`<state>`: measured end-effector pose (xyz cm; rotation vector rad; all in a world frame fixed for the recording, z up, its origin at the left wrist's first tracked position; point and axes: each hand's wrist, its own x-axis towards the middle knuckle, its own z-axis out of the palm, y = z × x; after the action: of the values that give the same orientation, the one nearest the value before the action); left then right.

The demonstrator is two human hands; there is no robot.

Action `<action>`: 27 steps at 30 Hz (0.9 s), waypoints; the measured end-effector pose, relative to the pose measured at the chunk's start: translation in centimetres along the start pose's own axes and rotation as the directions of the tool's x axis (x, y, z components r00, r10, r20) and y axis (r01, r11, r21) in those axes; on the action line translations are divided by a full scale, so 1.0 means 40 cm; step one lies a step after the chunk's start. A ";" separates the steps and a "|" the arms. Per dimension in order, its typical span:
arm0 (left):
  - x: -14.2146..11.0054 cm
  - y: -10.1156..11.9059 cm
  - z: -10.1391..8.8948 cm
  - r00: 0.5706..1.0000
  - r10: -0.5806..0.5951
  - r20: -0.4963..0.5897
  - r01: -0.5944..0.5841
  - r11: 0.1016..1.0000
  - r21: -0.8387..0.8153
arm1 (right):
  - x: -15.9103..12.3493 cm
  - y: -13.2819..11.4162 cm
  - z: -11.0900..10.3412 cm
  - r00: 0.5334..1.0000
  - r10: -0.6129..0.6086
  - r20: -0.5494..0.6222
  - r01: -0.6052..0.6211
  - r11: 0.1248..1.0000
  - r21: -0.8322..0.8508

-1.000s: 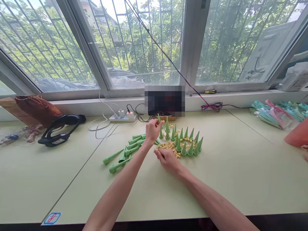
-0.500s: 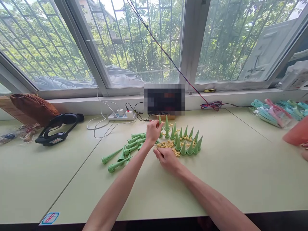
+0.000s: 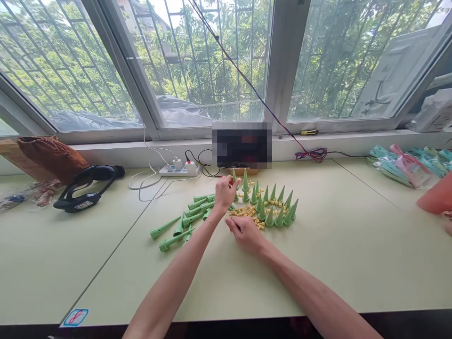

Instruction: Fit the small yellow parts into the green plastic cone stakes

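At the middle of the table, my left hand (image 3: 225, 192) is closed around a green plastic spike (image 3: 234, 175), its pointed tip showing above the fingers. My right hand (image 3: 246, 232) rests lower and nearer, thumb and fingers pinched together; what they hold, if anything, is too small to make out. Just beyond it lies a heap of small yellow plastic pieces (image 3: 243, 212). Green cones (image 3: 270, 218) stand point up in a curve to the right around more yellow pieces. Left of my hands, several long green spikes (image 3: 173, 241) lie on their sides.
A power strip (image 3: 180, 168) with white and black cables sits at the back by a blurred screen (image 3: 242, 146). A black headset (image 3: 86, 188) and a brown pouch (image 3: 52, 157) lie far left. Bagged teal and pink items (image 3: 402, 165) are at right, near another person's hand (image 3: 447, 222).
The view has shifted very slightly. Both hands keep almost the same place and grip, and the spikes and yellow pieces lie as before.
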<state>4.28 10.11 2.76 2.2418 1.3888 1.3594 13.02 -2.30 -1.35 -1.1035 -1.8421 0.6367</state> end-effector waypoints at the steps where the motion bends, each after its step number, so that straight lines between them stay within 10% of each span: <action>1: 0.000 -0.001 0.000 1.000 -0.004 -0.001 0.004 1.000 0.002 | 0.000 0.001 0.001 1.000 -0.002 -0.001 0.002 1.000 0.001; 15: -0.105 0.001 -0.109 0.998 -0.050 -0.046 0.047 0.997 -0.055 | -0.009 -0.010 0.001 0.998 -0.059 -0.006 0.059 0.996 -0.073; 27: -0.225 -0.026 -0.113 0.985 0.018 0.170 -0.021 1.000 0.018 | -0.037 -0.047 0.004 0.977 -0.149 0.149 0.170 0.976 -0.133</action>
<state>-1.18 2.34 -0.70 2.3273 1.3313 1.1346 12.39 -4.48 -0.62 -1.0119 -2.1012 0.5017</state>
